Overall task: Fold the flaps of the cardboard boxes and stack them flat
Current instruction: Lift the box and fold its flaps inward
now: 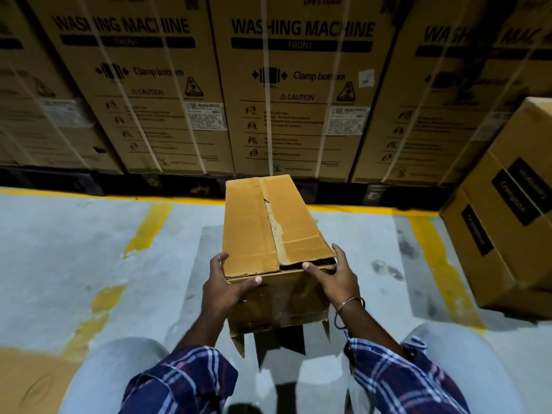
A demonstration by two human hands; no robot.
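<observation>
Sleeves point(191, 380) plaid, nearest me. Left hand point(222, 283) grips near-left corner of cardboard box point(268, 222), thumb on front edge. Right hand point(336, 274) grips near-right corner, fingers curled round it, thumb at top flap gap. Box betw. both hands, off the floor point(74, 234); top flaps down, bottom flaps hang loose. Inside hidden. Beyond: washing machine cartons point(301, 85).

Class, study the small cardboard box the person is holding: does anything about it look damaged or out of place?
Yes. The small brown cardboard box shows torn paper along its top centre seam, where the surface looks peeled away. The right top flap lifts slightly near the right hand, leaving a dark gap. The left hand grips the near corner.
</observation>
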